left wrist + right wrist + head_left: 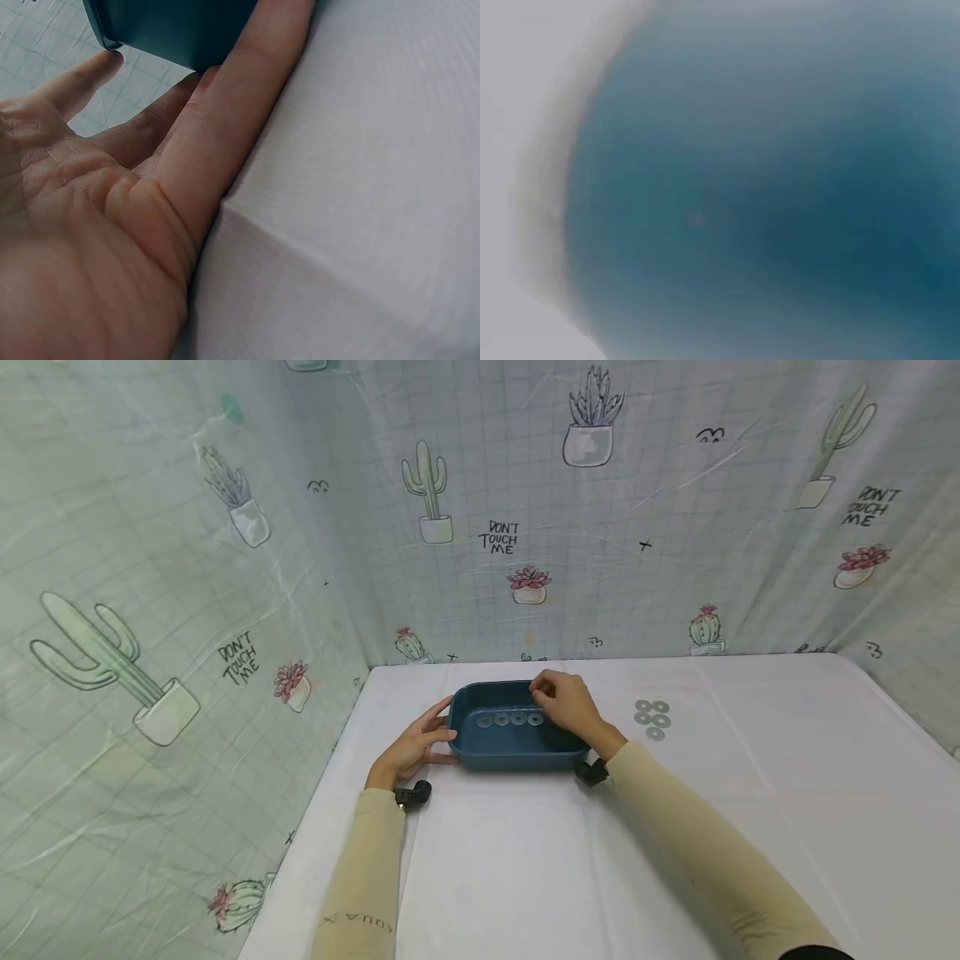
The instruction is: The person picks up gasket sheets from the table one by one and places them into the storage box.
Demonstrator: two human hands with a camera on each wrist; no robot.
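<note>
The central tray is dark blue, the rings grey. Above, the pale curtain carries cactus drawings.

The head view faces forward and down; close wrist views share its tray.

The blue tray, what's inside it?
Four flat grey rings lie in a row in the blue tray. The right hand hides part of its floor, so I can't tell what's there.

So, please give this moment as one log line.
left hand: touches blue tray | right hand: over tray, grip unclear | inside: four rings | on table: five rings
</note>
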